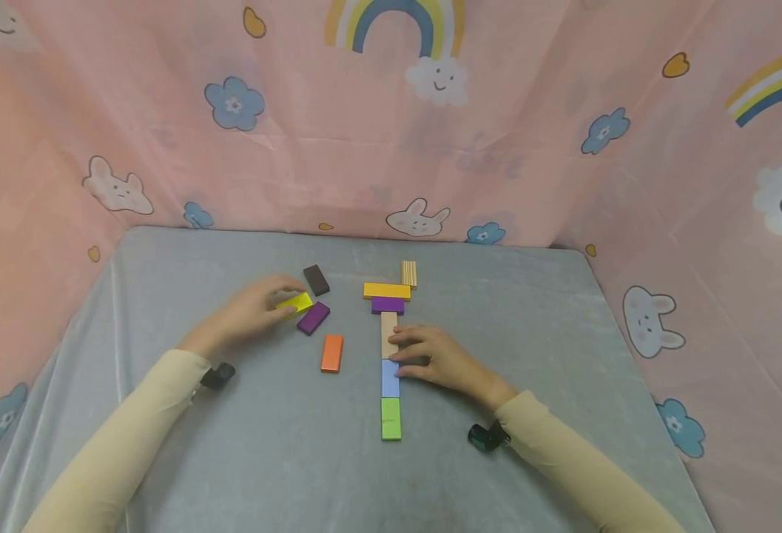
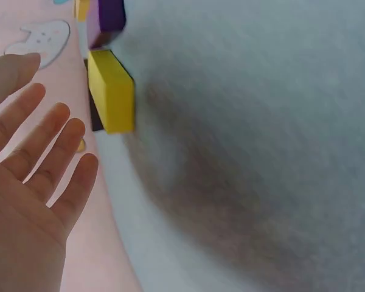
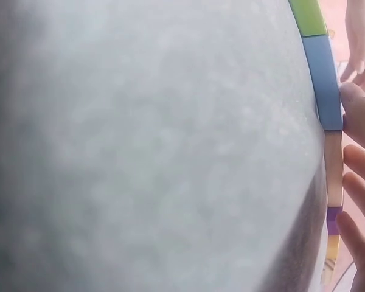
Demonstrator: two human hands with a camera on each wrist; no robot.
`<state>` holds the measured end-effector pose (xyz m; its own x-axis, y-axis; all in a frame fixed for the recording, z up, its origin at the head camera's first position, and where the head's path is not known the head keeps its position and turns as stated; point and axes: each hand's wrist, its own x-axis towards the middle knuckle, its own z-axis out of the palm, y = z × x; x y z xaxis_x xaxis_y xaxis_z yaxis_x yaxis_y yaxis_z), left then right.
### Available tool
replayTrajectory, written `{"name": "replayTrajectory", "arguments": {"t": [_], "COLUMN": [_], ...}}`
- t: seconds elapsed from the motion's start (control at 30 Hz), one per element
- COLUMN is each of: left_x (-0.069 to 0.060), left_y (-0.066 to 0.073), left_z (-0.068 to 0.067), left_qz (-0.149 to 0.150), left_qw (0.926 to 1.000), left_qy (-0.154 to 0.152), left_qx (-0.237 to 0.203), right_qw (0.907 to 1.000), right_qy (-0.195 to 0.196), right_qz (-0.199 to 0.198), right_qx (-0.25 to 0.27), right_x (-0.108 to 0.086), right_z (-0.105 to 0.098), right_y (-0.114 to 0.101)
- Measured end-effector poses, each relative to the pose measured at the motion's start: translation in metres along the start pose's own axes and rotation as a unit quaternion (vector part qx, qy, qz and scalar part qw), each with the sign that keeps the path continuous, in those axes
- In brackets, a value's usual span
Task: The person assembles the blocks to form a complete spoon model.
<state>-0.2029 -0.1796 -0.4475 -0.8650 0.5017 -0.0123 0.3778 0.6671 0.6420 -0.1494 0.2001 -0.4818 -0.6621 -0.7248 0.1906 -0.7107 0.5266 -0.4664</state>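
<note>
My left hand [image 1: 257, 306] reaches over a yellow block [image 1: 295, 304], thumb and fingers spread on either side of it. In the left wrist view its fingers look loosely extended, and whether they touch the block I cannot tell. Beside it lie a purple block [image 1: 314, 318] and a dark brown block [image 1: 316, 280]. My right hand [image 1: 440, 360] hovers at or rests on the row's right side, relaxed fingers over a tan block [image 1: 388, 326] and a light blue block [image 1: 390, 383]. A green block [image 1: 391, 419] forms the near end; another purple block [image 1: 388, 305] lies beyond the tan one.
An orange-yellow block [image 1: 387, 291] lies crosswise at the far end of the row, beside a striped wooden piece [image 1: 409, 273]. An orange block [image 1: 331, 353] lies alone left of the row. Grey cloth [image 1: 277, 459] covers the table; a pink printed curtain [image 1: 337, 170] encloses it.
</note>
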Motion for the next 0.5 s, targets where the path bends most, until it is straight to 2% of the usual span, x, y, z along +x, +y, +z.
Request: {"name": "replayTrajectory", "arguments": {"t": [0.17,0.37,0.5], "left_x": [0.001,-0.002,-0.002], "left_y": [-0.018,-0.041,-0.048], "left_z": [0.002,0.007,0.009], "left_qz": [-0.025,-0.065,-0.083], "left_qw": [0.9987,0.9953,0.9921], "left_qy": [0.008,0.014,0.015], "left_qx": [-0.044,-0.07,-0.092], "right_qw": [1.0,0.9999,0.9997], "right_qy": [0.003,0.0,-0.001], "right_qz": [-0.005,0.003,0.007], "right_qx": [0.001,0.016,0.022], "right_x": [0.0,0.001,0.0], "right_z": [0.001,0.001,0.002], "right_y": [0.0,0.001,0.003]}}
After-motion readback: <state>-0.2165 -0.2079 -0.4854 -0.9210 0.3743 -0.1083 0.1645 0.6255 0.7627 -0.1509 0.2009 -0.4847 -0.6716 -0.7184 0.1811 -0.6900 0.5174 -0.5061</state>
